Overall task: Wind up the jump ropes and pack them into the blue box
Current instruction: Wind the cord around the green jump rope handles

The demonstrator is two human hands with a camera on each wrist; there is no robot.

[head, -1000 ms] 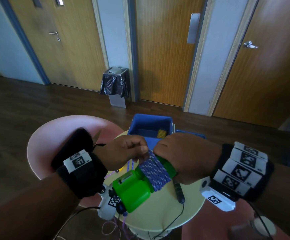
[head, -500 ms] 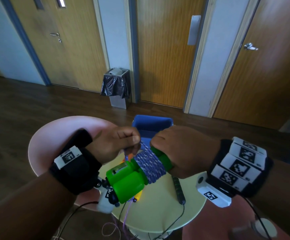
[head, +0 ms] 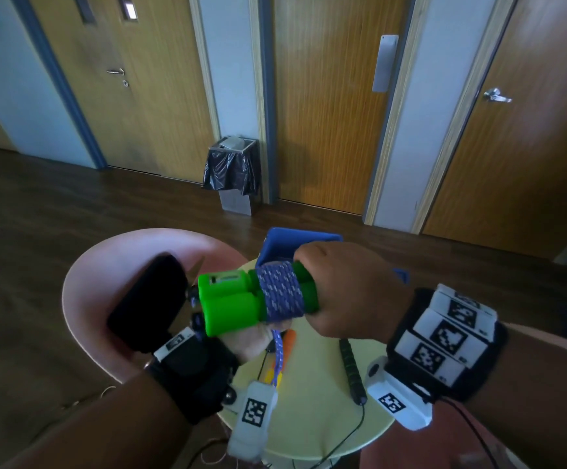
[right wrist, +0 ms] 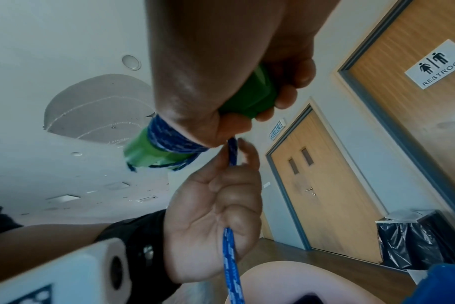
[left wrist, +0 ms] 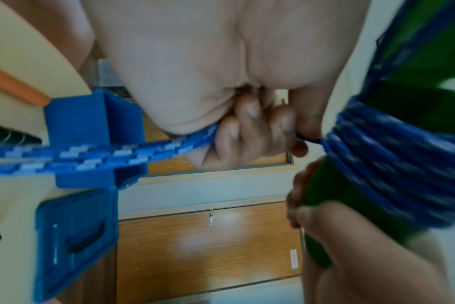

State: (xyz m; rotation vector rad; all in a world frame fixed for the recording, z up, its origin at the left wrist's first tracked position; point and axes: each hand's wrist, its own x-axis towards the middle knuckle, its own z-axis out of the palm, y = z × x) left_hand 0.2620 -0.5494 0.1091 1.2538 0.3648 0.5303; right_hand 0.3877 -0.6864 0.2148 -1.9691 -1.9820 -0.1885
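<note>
Green plastic handles (head: pixel 238 301), paired side by side and clamped at their right end by the right hand (head: pixel 349 292), probably as a steady core for winding. Blue patterned rope (head: pixel 280 294) coiled round their middle, its free length pinched below by the left hand (right wrist: pixel 216 222), likely keeping the turns taut. Beyond, on a pale round table (head: pixel 316 411), the blue box (head: pixel 295 247), open. Dark wood floor, wooden doors (head: pixel 329 106), a bagged bin (head: pixel 231 167) at the far wall.
</note>
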